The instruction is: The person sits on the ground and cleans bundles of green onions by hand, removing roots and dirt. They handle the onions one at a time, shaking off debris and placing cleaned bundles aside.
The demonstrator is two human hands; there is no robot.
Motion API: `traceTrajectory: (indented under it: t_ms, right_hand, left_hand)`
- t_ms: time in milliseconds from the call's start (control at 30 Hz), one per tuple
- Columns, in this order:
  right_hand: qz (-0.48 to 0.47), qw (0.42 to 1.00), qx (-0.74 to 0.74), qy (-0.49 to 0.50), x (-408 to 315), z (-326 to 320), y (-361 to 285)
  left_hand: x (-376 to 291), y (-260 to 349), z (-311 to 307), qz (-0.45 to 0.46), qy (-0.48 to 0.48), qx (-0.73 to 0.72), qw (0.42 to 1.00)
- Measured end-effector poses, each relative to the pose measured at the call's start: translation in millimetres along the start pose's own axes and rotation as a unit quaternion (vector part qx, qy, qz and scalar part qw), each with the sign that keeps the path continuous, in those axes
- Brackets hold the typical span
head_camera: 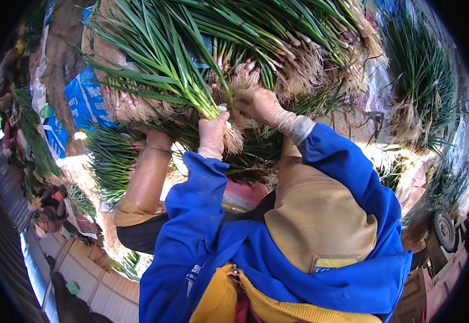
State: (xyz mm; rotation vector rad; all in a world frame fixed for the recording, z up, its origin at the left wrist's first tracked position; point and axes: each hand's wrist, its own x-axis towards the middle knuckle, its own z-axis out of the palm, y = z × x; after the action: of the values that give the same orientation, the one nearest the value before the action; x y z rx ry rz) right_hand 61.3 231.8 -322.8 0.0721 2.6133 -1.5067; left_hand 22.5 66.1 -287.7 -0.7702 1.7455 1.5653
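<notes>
My left hand [212,131], in a thin pale glove, grips a bunch of green garlic stalks [190,89] just above the roots. The long flat leaves fan up and to the left, and pale roots [233,139] hang below the fist. My right hand [260,105], gloved too, is just right of the bunch, fingertips pinched around a single stalk [225,84]. Part of that stalk's lower end is hidden by the fingers. Beyond both hands lies a large heap of green garlic [295,44] with its roots towards me.
Another bundle pile [127,101] rests at the left by a blue printed sack [87,97]. More green garlic lies beside my left shin [111,161] and at the far right [420,76]. Loose leaves [254,157] cover the ground between my legs. A wheeled vehicle [445,232] stands lower right.
</notes>
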Motion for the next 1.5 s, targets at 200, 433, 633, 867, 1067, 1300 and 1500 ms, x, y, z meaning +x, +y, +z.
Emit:
traceTrajectory:
  t_ms: [200, 433, 633, 867, 1067, 1300, 1500]
  right_hand:
    - [-0.079, 0.982, -0.168, -0.018, -3.1, -18.9, -20.0]
    - [0.104, 0.985, -0.105, -0.087, 3.6, -51.5, -30.5]
    - [0.146, 0.958, -0.237, -0.061, 9.4, -83.2, -5.3]
    - [0.125, 0.976, -0.158, 0.085, 17.5, -79.9, 6.7]
    - [0.028, 0.993, -0.061, 0.094, -16.9, -82.7, -22.7]
    - [0.169, 0.932, -0.316, 0.051, 25.3, -74.1, 32.2]
    - [0.137, 0.949, -0.272, 0.084, 18.6, -72.7, 28.7]
  left_hand:
    - [-23.4, 19.5, 1.6, -0.018, -0.134, -0.009, 0.991]
    - [-76.2, 49.5, -3.7, 0.0, -0.22, -0.111, 0.969]
    - [-70.0, 64.7, -1.7, 0.104, -0.175, -0.175, 0.963]
    - [-58.4, 57.8, 7.8, -0.006, -0.179, -0.213, 0.96]
    - [-54.2, 50.2, 9.3, -0.02, -0.167, -0.218, 0.961]
    - [-58.7, 50.0, 8.9, -0.016, -0.178, -0.199, 0.964]
    - [-58.2, 47.7, 11.2, -0.024, -0.16, -0.201, 0.966]
